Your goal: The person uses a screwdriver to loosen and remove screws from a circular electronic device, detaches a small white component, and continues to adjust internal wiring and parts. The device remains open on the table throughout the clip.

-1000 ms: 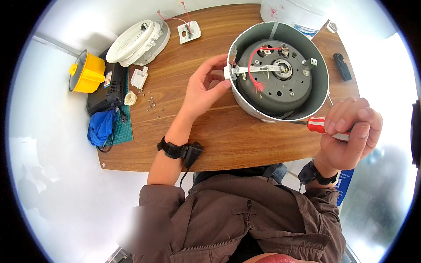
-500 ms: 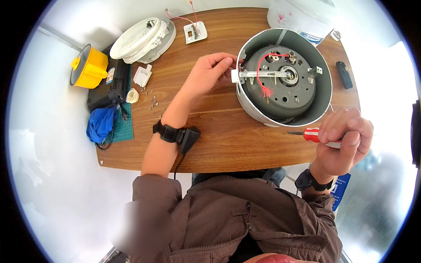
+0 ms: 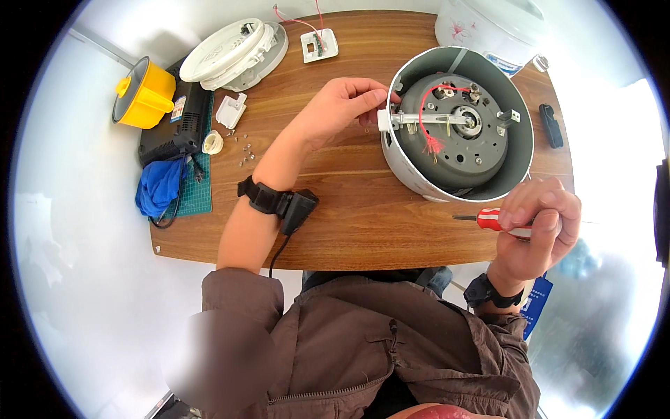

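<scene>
An upturned rice cooker housing (image 3: 410, 165) lies at the right of the table, its open base up. Inside sits a round grey metal base (image 3: 436, 150) with terminals, a metal lever bar (image 3: 436, 119) and a loose red wire (image 3: 423, 117) with a frayed end. My left hand (image 3: 340, 108) grips the housing's left rim beside the white lever tab (image 3: 383, 120), its fingertips partly hidden there. My right hand (image 3: 541, 220) is closed round a red-and-white screwdriver (image 3: 490, 218) in front of the housing. Its shaft points left, apart from the housing.
Back left are white plastic covers (image 3: 223, 52), a white panel with wires (image 3: 331, 49) and a small white piece (image 3: 230, 110). Loose screws (image 3: 246, 155) lie near a white ring (image 3: 213, 142). A yellow pot (image 3: 155, 94) stands on a black device (image 3: 178, 143). A white appliance (image 3: 481, 28) stands behind.
The view has shifted slightly, so the table things appear a little to the right. My left hand stays at the rim; my right hand with the screwdriver has drawn slightly left and nearer to me.
</scene>
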{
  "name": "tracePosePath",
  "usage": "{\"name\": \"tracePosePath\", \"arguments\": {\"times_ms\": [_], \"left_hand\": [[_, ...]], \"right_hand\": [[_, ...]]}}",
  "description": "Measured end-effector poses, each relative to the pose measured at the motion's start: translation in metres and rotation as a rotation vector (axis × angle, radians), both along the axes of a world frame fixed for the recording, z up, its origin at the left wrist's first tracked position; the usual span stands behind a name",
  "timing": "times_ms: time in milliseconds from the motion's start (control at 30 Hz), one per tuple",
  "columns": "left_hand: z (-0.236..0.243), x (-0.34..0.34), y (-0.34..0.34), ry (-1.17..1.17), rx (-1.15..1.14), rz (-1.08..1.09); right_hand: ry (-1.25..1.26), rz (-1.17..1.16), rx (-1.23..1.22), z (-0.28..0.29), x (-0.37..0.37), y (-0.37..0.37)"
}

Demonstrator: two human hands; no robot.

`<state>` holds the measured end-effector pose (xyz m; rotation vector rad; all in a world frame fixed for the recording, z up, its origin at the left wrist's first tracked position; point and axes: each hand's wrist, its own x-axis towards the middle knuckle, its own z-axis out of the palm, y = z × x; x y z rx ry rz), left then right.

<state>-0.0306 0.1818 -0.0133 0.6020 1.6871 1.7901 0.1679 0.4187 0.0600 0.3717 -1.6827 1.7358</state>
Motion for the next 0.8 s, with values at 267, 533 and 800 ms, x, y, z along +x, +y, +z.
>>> {"name": "tracePosePath", "arguments": {"times_ms": [267, 533, 800], "left_hand": [[-0.003, -0.006, -0.005, -0.152, 0.024, -0.088], [0.005, -0.012, -0.004, -0.237, -0.047, -0.207], [0.020, -0.031, 0.001, -0.171, -0.268, -0.315]], "right_hand": [[-0.038, 0.007, 0.016, -0.003, 0.003, -0.002], [-0.060, 0.015, 0.018, -0.005, 0.005, -0.003], [-0.095, 0.046, 0.021, -0.008, 0.008, -0.002]]}}
